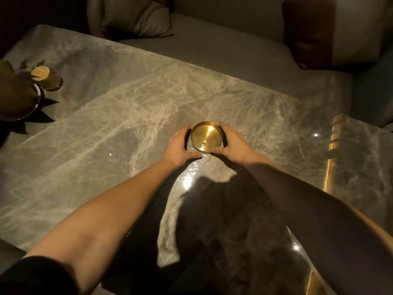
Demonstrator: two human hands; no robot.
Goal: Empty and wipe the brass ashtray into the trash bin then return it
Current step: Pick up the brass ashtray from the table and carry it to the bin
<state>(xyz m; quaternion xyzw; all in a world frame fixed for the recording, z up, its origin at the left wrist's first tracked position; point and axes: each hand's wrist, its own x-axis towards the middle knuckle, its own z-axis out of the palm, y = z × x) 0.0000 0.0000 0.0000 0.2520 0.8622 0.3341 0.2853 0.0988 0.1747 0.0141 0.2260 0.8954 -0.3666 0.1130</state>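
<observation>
A round brass ashtray (205, 136) rests on the grey marble table (119, 116), near its middle. A few dark specks lie at the front of its shiny bowl. My left hand (179, 144) cups its left side, thumb along the front rim. My right hand (230, 143) cups its right side, fingers curled round the far rim and thumb at the front. Both hands touch the ashtray, which sits flat on the table. No trash bin is in view.
A jar of toothpicks (42, 76) and a dark round container (18, 99) stand at the table's far left. A grey sofa (212, 47) with a cushion (136, 18) lies beyond the table. The table's right edge (328, 167) glints gold.
</observation>
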